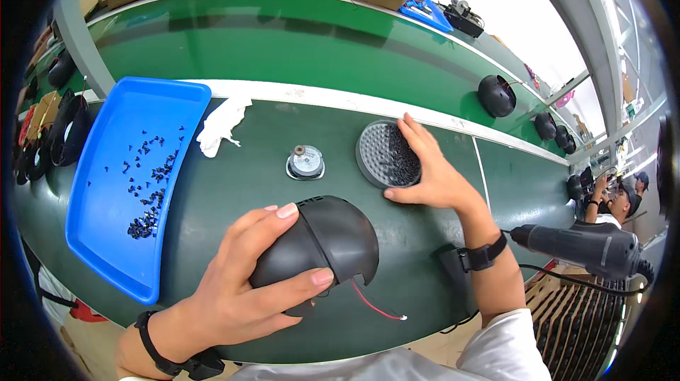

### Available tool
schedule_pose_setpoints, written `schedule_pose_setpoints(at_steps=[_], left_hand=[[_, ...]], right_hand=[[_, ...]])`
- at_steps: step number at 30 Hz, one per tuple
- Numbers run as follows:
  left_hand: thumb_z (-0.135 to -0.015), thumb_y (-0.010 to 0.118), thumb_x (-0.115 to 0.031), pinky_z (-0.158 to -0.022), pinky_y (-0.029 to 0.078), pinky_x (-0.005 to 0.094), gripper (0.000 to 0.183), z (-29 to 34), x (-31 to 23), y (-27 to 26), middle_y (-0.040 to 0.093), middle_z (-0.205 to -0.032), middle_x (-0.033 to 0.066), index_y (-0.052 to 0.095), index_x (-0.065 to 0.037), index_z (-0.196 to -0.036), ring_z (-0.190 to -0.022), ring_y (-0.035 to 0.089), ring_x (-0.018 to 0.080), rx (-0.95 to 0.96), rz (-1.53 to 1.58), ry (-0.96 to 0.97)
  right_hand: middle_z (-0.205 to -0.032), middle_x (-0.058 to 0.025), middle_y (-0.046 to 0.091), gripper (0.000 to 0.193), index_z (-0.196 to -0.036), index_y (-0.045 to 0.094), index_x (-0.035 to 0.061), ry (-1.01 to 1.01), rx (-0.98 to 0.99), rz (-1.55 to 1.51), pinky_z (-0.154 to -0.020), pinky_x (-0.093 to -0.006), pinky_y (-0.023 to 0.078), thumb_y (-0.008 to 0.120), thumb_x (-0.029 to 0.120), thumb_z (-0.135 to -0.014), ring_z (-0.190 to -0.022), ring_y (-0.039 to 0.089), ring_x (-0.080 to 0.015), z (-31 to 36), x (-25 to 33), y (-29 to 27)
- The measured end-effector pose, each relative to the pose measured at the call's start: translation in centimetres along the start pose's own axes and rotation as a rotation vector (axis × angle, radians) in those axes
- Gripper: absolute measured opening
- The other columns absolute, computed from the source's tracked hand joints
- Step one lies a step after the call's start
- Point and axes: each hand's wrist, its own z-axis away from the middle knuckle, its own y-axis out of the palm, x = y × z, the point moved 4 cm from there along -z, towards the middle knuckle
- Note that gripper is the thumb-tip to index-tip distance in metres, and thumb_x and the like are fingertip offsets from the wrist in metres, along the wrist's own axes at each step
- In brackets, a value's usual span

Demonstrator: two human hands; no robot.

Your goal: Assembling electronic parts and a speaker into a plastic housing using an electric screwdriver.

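Observation:
My left hand is closed around a black plastic dome-shaped housing, thumb and fingers spread over its left side. A thin red wire with a white plug trails from under the housing onto the table. My right hand grips the right edge of a round grey dish, its thumb on the near side and fingers on the far side. Small dark pieces fill the dish's right part, and its left part looks bumpy. Between the dish and the white cloth stands a small round speaker.
At left, a blue tray holds many small black screws. A crumpled white cloth lies beside it. A power screwdriver hangs at right. Beyond a white ledge runs a green conveyor carrying another black housing. Co-workers sit far right.

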Motion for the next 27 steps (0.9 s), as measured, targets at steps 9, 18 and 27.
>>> schedule_pose_setpoints(at_steps=[9,18,27], left_hand=[[-0.045,0.086,-0.006,-0.092,0.047,0.0519,0.083,0.3,0.4,-0.1,0.036,-0.142,0.0250,0.062,-0.024,-0.123,-0.114,0.049,0.0429,-0.029,0.037,-0.040],[-0.051,0.088,-0.008,-0.091,0.047,0.0532,0.080,0.3,0.0,0.0,0.034,-0.143,0.0254,0.059,-0.025,-0.123,-0.116,0.049,0.0433,-0.014,0.006,-0.093],[-0.051,0.089,-0.010,-0.090,0.047,0.0523,0.079,0.3,0.1,0.2,0.035,-0.141,0.0242,0.058,-0.025,-0.122,-0.115,0.049,0.0436,-0.002,-0.015,-0.080]], right_hand=[[-0.128,-0.0194,0.055,0.038,-0.123,0.059,-0.0009,-0.019,-0.004,0.318,-0.097,-0.0430,0.045,0.062,0.010,-0.087,-0.111,0.055,-0.0377,-0.1,4.2,-0.6],[-0.109,-0.0171,0.064,0.024,-0.106,0.066,-0.0021,-0.069,-0.038,0.060,-0.084,-0.0387,0.051,0.061,-0.004,-0.083,-0.101,0.061,-0.0354,-0.6,3.6,-0.1],[-0.100,-0.0153,0.067,0.018,-0.096,0.070,0.0023,-0.124,-0.158,0.130,-0.083,-0.0400,0.051,0.065,-0.003,-0.079,-0.094,0.063,-0.0341,0.3,4.5,-0.6]])
